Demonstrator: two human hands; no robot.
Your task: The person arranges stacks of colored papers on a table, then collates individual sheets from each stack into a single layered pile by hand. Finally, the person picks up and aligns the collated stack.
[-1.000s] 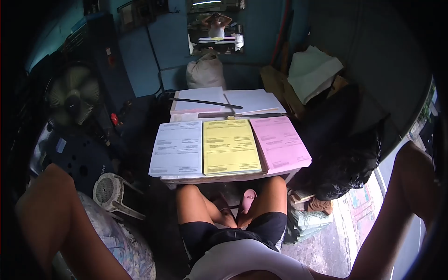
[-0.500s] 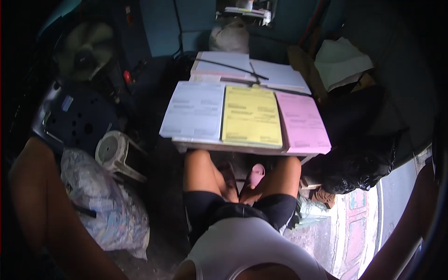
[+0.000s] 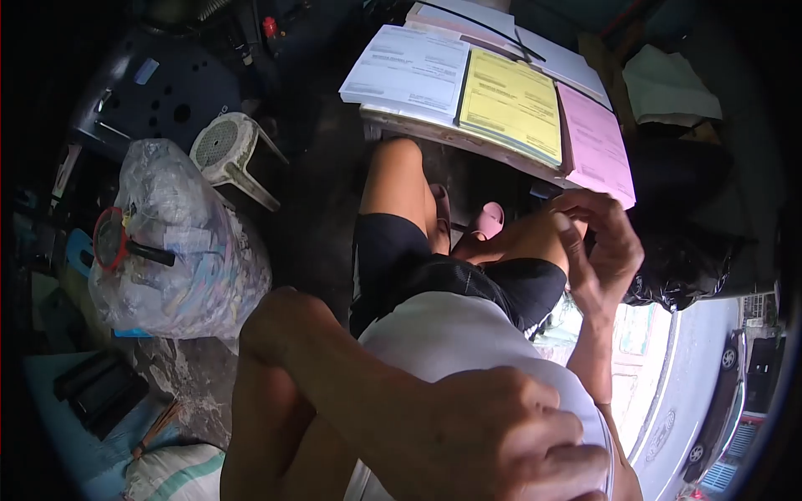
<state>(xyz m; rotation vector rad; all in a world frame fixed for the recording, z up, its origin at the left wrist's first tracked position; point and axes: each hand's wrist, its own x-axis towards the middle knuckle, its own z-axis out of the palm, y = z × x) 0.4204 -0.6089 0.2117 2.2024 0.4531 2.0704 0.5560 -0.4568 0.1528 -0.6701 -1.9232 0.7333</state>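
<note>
My left hand [image 3: 526, 442] is low in the view, close before the white shirt [image 3: 455, 326], its forearm folded across my body. Its fingers are curled, and their inner side is hidden. My right hand [image 3: 603, 250] is raised above my right thigh, near the front corner of the pink paper stack [image 3: 597, 138]. Its fingers bend loosely with the thumb apart, and nothing shows between them. Beside the pink sheets lie a yellow stack [image 3: 511, 104] and a white stack [image 3: 407, 71] of printed forms, neither touched by my hands.
The small table [image 3: 493, 150] bears more white paper [image 3: 568, 71] and a thin dark strip [image 3: 489, 29]. At left are a stool [image 3: 221, 150] and a bulging clear plastic bag [image 3: 180, 267]. Black plastic [image 3: 685, 271] lies at right, beside a bright street with a parked car [image 3: 718, 417].
Both hands have come into view from the sides: the left across my chest, the right up near the table. My view has tilted down, and the table appears higher and farther right.
</note>
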